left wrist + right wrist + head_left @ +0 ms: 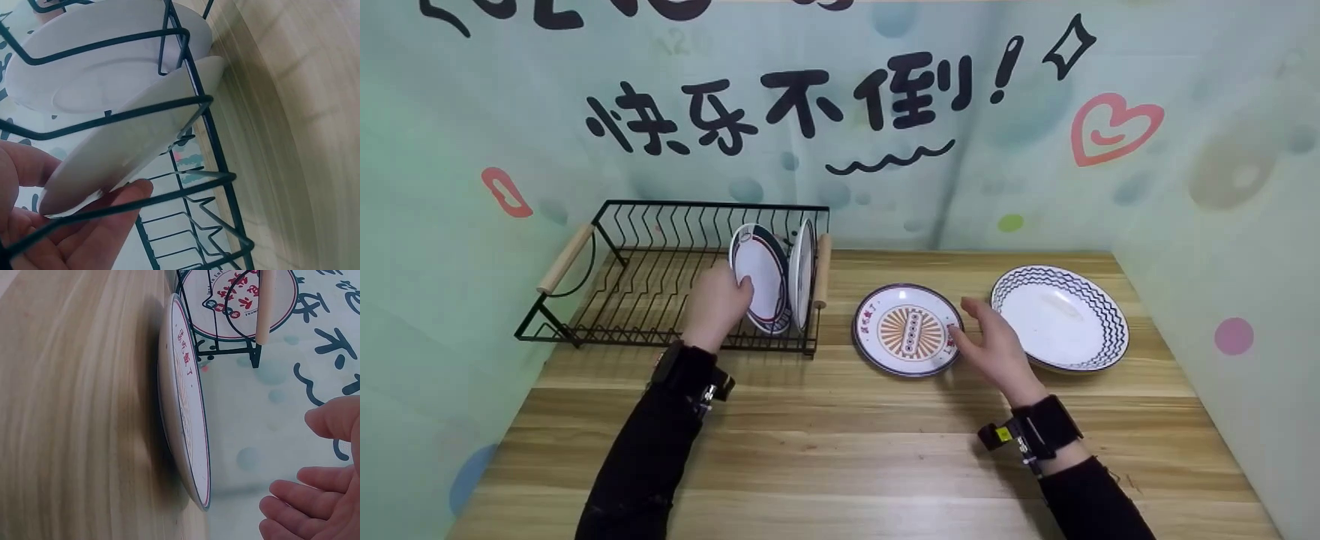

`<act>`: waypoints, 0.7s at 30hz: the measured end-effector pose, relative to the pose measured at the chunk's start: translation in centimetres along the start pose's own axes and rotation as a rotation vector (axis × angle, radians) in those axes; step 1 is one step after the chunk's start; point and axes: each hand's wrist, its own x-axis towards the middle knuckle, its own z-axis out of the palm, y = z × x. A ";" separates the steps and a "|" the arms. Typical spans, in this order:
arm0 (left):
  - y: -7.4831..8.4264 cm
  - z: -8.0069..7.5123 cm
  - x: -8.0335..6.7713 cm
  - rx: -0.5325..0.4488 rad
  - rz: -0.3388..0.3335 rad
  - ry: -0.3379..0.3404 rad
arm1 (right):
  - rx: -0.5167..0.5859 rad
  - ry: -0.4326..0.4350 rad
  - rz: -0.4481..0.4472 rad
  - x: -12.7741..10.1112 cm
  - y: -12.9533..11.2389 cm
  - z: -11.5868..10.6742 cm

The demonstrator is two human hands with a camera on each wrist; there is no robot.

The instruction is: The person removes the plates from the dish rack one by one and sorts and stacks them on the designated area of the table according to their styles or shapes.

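Note:
In the head view my left hand (716,304) grips the near edge of a white plate with a dark rim pattern (760,277), which stands tilted in the black dish rack (660,343). The left wrist view shows thumb and fingers on both sides of that plate (121,149). Another plate (804,274) stands upright beside it at the rack's right end. My right hand (997,349), fingers extended, hovers by the right edge of a plate with an orange sunburst print (885,352). That plate (188,410) lies on the table, apart from the hand (320,489) in the right wrist view.
A deep white dish with a wavy black rim pattern (1057,319) rests at the table's right, just behind my right hand. The rack has wooden handles (566,257) at both ends. A printed cloth backdrop (885,195) borders the wooden table (840,457).

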 end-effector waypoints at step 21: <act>0.1 0.0 -0.2 -0.045 0.027 0.108 | 0.019 0.003 -0.027 -0.1 -0.6 0.2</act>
